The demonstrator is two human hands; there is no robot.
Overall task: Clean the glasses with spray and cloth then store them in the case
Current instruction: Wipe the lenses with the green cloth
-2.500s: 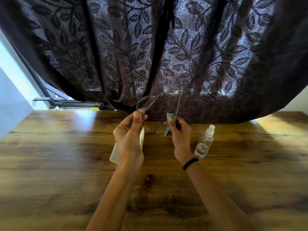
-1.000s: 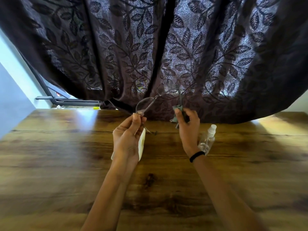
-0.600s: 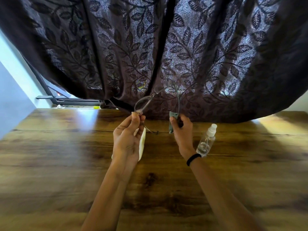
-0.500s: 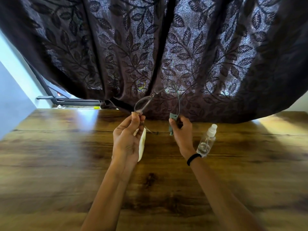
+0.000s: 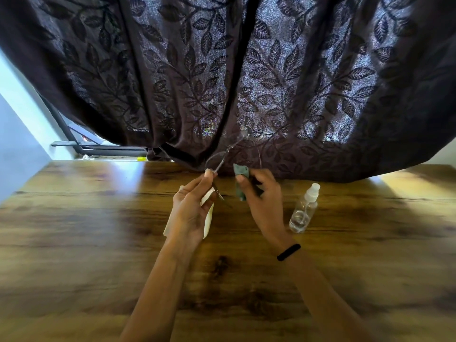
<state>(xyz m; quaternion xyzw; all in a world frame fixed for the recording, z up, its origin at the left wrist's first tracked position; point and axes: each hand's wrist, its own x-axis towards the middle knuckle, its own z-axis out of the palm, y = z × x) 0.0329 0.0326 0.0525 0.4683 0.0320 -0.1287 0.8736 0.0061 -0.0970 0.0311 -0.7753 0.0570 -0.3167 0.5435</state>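
**Glasses held above the wood, cloth in the other hand**

Glasses [image 5: 223,156] with a thin, dark wire frame and clear oval lenses hang in the air over the far part of the surface [image 5: 98,230], in front of the curtain. The left hand [image 5: 190,211] has a narrow grip on them: thumb and forefinger tips pinched on the frame at one side, the other fingers loosely bent.

The right hand [image 5: 265,201] has its grip closed round a small grey-green cloth [image 5: 241,172], soft and crumpled, which sticks out above and below the thumb. A fine rim line runs down to the cloth; whether the cloth covers a lens is too blurred to tell.

A flat, cream case [image 5: 209,219] with rounded edges lies on the surface, partly hidden behind the left hand. Just right of the right hand a clear plastic spray bottle [image 5: 304,209] with a white nozzle leans in the wide-angle view.

The surface is glossy, brown grained wood. The curtain [image 5: 271,82] is dark, woven, patterned with leaves. A black band [image 5: 288,252] circles the right wrist.
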